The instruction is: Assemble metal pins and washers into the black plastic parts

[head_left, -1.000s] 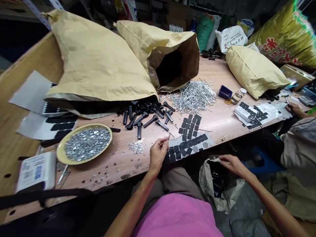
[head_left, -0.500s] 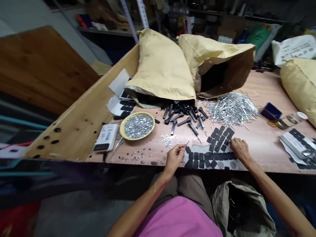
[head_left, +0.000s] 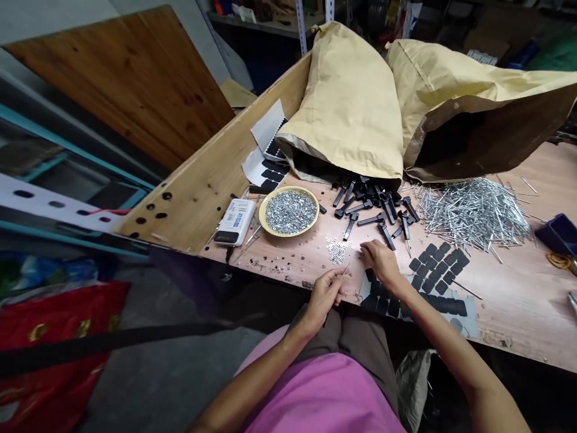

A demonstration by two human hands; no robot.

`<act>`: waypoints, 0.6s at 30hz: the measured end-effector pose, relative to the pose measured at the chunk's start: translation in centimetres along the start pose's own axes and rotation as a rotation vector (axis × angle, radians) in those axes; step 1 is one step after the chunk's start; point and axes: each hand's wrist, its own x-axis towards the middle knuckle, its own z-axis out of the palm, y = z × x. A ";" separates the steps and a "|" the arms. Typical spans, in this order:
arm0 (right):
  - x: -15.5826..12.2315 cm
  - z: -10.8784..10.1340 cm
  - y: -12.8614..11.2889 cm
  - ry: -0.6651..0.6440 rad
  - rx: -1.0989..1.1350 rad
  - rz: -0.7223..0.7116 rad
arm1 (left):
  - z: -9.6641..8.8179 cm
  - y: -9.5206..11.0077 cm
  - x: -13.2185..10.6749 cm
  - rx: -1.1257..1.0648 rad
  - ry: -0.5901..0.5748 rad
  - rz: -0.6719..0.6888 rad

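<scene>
My left hand [head_left: 325, 293] is closed in a pinch at the table's front edge, holding a thin metal pin [head_left: 347, 269] that points up. To its right, my right hand [head_left: 377, 260] hovers low over the table with its fingertips drawn together; whatever is in them is too small to make out. Just left of those fingertips lies a small heap of tiny silver washers [head_left: 337, 251]. Black rounded adhesive pads [head_left: 435, 269] are laid in rows beside my right forearm, some on a grey backing sheet [head_left: 471, 313]. A metal pin [head_left: 467, 290] rests by the pads.
A yellow bowl [head_left: 262, 224] of small metal pieces stands left, beside a white device [head_left: 235, 221]. Black plastic parts [head_left: 370, 205] spill before a paper sack [head_left: 351, 102]. Farther right are loose metal pins [head_left: 475, 213], another open sack [head_left: 451, 75] and a blue scoop [head_left: 559, 233].
My right hand has moved from the black pads leftward, close to the washers and my left hand. A pin now shows by the pads. The view has turned left.
</scene>
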 end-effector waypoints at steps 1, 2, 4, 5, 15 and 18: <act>0.7 0.6 -1.1 -0.034 -0.015 0.039 | -0.2 0.1 0.0 -0.013 -0.007 0.015; 1.3 1.1 -1.9 -0.067 -0.050 0.071 | -0.4 0.2 0.0 -0.025 -0.011 0.027; 1.9 1.4 -2.8 -0.118 -0.126 0.088 | -0.8 0.6 0.1 -0.043 -0.002 0.034; 2.0 1.4 -3.0 -0.133 -0.153 0.077 | -1.0 0.7 0.2 -0.050 0.003 0.026; 0.0 0.4 -2.4 0.167 0.508 0.216 | -0.2 2.3 0.7 -0.115 -0.115 -0.100; -1.6 -0.4 -3.0 0.310 0.746 0.267 | 0.7 2.6 0.5 -0.098 -0.156 -0.107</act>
